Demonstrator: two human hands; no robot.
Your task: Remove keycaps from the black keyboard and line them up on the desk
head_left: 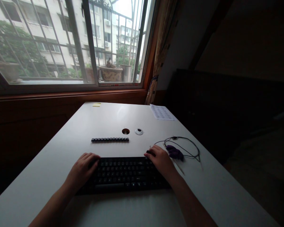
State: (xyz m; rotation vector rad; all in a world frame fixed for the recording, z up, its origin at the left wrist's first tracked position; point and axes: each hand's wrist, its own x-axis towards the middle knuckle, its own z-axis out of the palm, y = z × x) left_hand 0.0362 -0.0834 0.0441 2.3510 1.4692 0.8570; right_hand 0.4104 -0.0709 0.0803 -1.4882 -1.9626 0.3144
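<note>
A black keyboard (pixel 123 173) lies on the white table close to me. My left hand (pixel 84 165) is closed around its upper left corner, thumb toward the keys. At the upper right of the keyboard, my right hand (pixel 159 159) pinches a small black piece (pixel 150 153) between thumb and fingers. That piece may be a keycap, but it is partly hidden and too dark to be sure. Beyond the keyboard stretches a straight row of black keycaps (pixel 110 139). Part of the keyboard's right side is covered by my right hand and forearm.
Right of my right hand lie a looped black cable (pixel 198 151), a dark purple cloth-like item (pixel 175 153) and a thin stick-like tool (pixel 180 168). Farther off are a table hole (pixel 125 131), its white round cover (pixel 139 132), printed paper (pixel 162 112) and yellow notes (pixel 97 104).
</note>
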